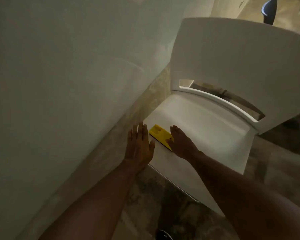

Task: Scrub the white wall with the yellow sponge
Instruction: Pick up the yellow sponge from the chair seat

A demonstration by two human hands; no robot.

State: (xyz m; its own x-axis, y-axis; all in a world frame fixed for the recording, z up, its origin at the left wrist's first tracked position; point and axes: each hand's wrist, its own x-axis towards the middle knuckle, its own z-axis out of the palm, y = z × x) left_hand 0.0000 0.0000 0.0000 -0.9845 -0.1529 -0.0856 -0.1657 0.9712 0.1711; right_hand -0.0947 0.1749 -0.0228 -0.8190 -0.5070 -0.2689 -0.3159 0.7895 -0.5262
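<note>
A flat yellow sponge (pixel 159 134) lies on the seat of a white plastic chair (pixel 206 122), near the seat's left front corner. My right hand (pixel 182 142) rests palm down over the sponge's near end, its fingers touching it; a closed grip is not visible. My left hand (pixel 139 144) hovers just left of the sponge with its fingers spread and nothing in it. The white wall (pixel 62 80) fills the left half of the view, right beside the chair.
The chair's tall backrest (pixel 241 54) rises at the upper right. A patterned beige floor (pixel 156 193) runs between wall and chair. A dark shoe tip (pixel 163 235) shows at the bottom edge. A dark blue object (pixel 269 9) stands at the top right.
</note>
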